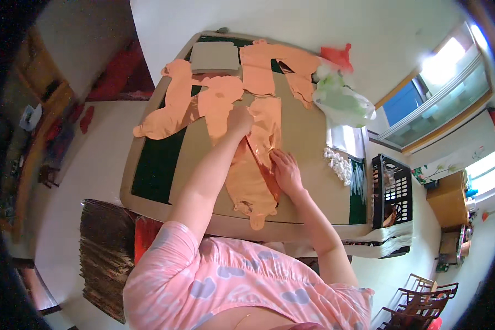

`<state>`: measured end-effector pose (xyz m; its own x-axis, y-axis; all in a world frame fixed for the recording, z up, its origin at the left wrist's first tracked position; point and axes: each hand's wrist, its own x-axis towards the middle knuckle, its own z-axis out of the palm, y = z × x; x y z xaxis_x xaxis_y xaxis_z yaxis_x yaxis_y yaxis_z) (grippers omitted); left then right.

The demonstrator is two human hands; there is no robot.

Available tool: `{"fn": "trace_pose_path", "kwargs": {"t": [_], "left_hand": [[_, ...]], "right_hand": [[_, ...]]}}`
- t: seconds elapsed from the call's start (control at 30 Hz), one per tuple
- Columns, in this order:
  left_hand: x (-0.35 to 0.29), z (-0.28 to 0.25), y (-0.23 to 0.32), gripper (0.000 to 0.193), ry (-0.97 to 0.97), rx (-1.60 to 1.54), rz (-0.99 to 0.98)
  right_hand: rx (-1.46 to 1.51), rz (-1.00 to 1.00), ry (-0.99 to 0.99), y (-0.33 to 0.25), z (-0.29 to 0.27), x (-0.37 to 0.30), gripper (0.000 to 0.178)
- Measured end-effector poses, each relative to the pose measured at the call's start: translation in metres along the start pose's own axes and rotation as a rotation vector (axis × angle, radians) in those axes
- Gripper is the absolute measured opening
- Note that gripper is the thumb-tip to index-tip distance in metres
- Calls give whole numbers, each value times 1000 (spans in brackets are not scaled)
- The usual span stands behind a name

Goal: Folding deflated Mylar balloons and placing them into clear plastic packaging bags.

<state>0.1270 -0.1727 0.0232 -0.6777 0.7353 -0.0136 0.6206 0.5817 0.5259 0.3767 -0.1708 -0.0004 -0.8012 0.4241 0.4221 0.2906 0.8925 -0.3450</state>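
A flat, shiny rose-gold foil balloon [253, 190] lies lengthwise before me on a brown cardboard sheet [313, 192], its tabbed end toward me. A darker crease runs slantwise down its middle. My left hand [241, 121] is closed at the upper part of this balloon, its fingers curled over the foil. My right hand [287, 171] rests on the balloon's right edge with fingers stretched out and close together. Just beyond my left hand lies another flat foil balloon [220, 96]. More spread-out foil balloons [173, 107] are at the left and another angular one [258, 69] lies at the far side.
A grey-brown flat package [215, 57] sits at the table's far edge. On the right are a clear plastic bag [343, 104], a pile of small white pieces [338, 166], thin clear strips [358, 179] and a black crate [393, 187]. Stacked brown cardboard [105, 253] stands by the near left corner.
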Motion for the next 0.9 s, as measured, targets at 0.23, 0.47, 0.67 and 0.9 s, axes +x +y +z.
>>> {"fn": "trace_pose_path", "kwargs": {"t": [0.23,0.47,0.67,0.9], "left_hand": [[27,18,-11,54,147,-446,-208],[40,42,-4,43,24,-246,-3],[18,37,34,47,117,-273,128],[56,23,18,54,-20,-170,-25]], "right_hand": [[-25,15,-50,-3,2,-2,41],[-15,15,-58,0,2,-5,42],[3,48,3,4,1,-6,42],[-14,9,-20,4,3,-5,40]]}}
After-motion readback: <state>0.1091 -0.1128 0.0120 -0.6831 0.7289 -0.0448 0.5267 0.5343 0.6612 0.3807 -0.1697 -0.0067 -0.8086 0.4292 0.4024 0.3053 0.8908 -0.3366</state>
